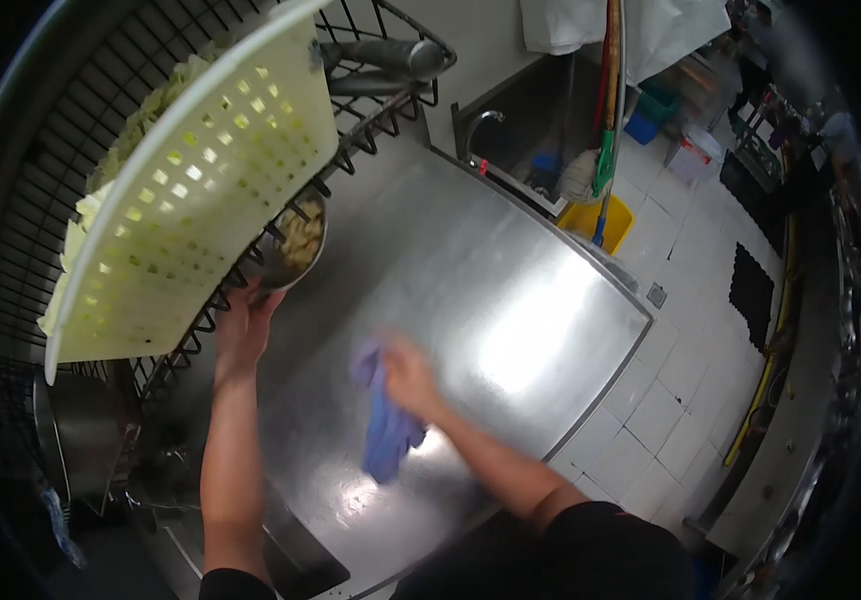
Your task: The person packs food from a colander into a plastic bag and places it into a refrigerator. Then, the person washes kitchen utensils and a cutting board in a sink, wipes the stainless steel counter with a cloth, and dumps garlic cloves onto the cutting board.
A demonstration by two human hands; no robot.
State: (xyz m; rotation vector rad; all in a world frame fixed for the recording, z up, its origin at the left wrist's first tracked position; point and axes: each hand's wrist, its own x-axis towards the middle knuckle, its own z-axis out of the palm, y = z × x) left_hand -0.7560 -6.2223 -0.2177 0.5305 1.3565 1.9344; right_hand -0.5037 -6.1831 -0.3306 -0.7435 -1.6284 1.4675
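Cloth (389, 430) (purple), in right hand (411, 378), long axis pointing nearward

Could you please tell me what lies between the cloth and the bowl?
In the head view, just bare metal tabletop lies between the cloth and the bowl.

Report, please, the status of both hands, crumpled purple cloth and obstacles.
Right hand grips cloth over shiny steel table. Left hand at round metal bowl, grip unclear. Black wire shelf partly hides bowl.
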